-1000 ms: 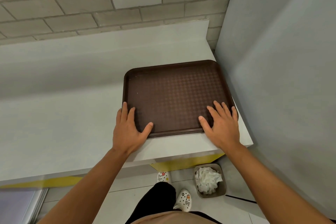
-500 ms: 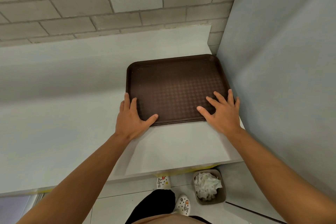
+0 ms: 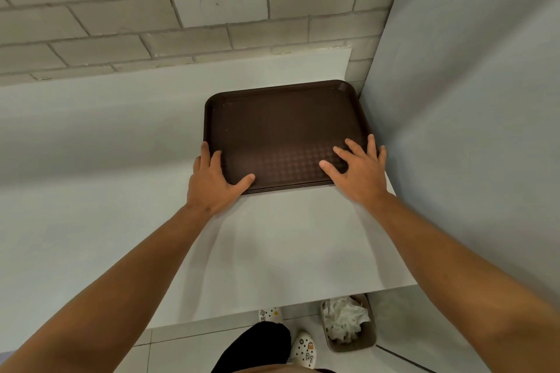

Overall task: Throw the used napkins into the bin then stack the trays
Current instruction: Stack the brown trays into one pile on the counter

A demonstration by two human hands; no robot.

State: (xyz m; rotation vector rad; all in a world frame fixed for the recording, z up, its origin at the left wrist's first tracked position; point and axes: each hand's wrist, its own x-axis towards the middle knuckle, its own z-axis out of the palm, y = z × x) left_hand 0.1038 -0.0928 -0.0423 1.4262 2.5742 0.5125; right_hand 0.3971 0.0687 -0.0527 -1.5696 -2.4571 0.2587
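In counter corner – trays [image 3: 281,130] stacked, long axis left-right; hands flat, left [image 3: 212,183], right [image 3: 360,172]

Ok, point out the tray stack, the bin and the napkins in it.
tray stack [image 3: 281,130], head view, bare textured floor of the top tray.
bin [image 3: 368,339], head view, right wall near the rim.
napkins [image 3: 344,319], head view, middle of the crumpled white heap.

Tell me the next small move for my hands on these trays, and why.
Probably lift both hands away. The tray stack sits in the counter's back corner, the napkins are in the bin, and the left hand and right hand only press flat.
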